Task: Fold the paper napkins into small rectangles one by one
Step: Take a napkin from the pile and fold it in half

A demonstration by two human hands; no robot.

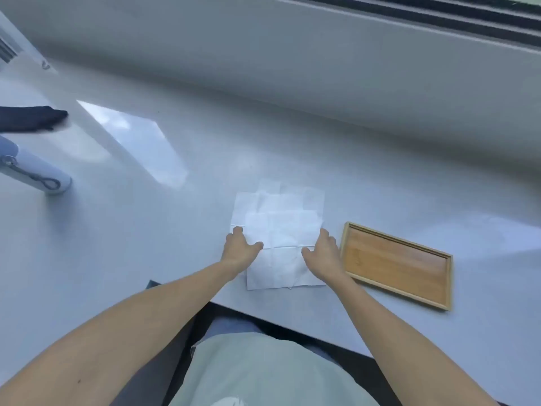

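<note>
head view: your left hand [240, 247] and right hand [321, 249] lie spread, pressing the top napkin's [282, 256] side edges on the counter [175, 230]; thin overlapping sheets may drag along, skewing your fold.

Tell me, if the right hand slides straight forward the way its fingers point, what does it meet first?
Probably only more napkins: the right hand points away along their right edge. The wooden tray lies beside it, not ahead.

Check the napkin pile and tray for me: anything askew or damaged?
The paper napkins lie unfolded in a loose, staggered pile, edges not lined up. The wooden tray sits at an angle to the table edge, holding nothing. No tears or spills visible. Both hands rest flat on the top sheet.
</note>
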